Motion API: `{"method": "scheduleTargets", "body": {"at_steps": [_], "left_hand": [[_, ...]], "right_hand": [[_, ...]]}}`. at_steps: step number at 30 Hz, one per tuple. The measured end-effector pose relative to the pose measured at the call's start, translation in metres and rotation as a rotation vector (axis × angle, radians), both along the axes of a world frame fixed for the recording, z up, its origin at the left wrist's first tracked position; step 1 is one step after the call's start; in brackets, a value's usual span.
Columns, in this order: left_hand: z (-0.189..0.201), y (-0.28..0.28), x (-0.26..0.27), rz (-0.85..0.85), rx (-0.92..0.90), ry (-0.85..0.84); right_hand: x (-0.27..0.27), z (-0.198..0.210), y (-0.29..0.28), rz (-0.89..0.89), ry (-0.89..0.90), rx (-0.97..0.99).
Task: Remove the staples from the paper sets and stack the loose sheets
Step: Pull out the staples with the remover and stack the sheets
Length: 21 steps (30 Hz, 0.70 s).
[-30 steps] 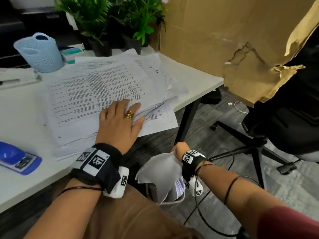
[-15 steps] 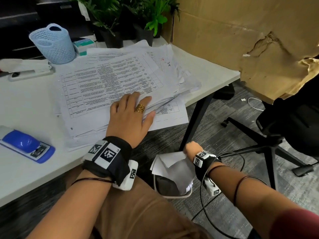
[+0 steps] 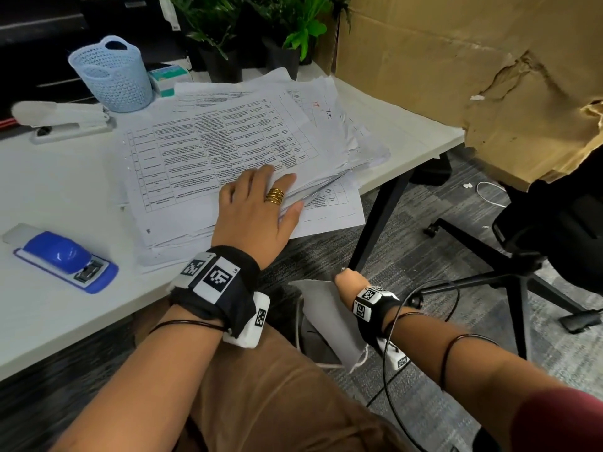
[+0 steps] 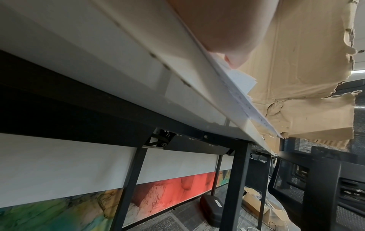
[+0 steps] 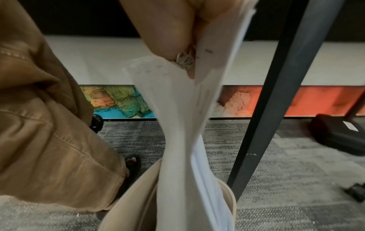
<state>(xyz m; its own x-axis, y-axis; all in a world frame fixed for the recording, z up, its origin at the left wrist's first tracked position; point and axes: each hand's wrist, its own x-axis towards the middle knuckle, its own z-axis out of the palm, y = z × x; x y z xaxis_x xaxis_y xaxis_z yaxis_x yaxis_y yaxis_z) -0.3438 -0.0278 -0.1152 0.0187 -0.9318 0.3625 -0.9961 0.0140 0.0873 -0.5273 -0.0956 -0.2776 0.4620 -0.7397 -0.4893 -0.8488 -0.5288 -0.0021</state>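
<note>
A thick stack of printed sheets lies on the white desk. My left hand rests flat on the stack's near right corner, fingers straight. Below the desk edge my right hand pinches a set of white papers by its top; the sheets hang down into a beige bin on the floor. In the right wrist view my fingers grip the paper set at its top corner, with small staple marks near the grip.
A blue stapler lies at the desk's near left, a white stapler and a pale blue mesh basket further back. Potted plants stand behind. Torn cardboard and a black office chair stand to the right. A black desk leg stands beside the bin.
My right hand has drawn the paper set upward out of the bin. The left hand has stayed flat on the stack. The head view has shifted.
</note>
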Motion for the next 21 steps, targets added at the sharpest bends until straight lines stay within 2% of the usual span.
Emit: {"method": "scheduleTargets", "body": {"at_steps": [4,9,12,17,21], "left_hand": [[-0.002,0.000,0.001,-0.004,-0.011,0.005],[-0.004,-0.002,0.002,-0.005,-0.024,-0.005],[-0.004,-0.002,0.002,-0.005,-0.025,-0.019],[-0.002,0.000,0.001,0.009,0.003,-0.012],[0.003,0.001,0.002,0.041,0.103,0.005]], "right_hand": [[-0.002,-0.001,-0.001,-0.051,-0.093,0.007],[-0.009,-0.030,0.013,-0.066,-0.094,0.164],[-0.009,-0.034,0.016,-0.024,-0.113,0.077],[0.004,0.007,0.012,0.025,-0.212,-0.021],[0.010,0.054,0.020,0.036,-0.253,-0.100]]}}
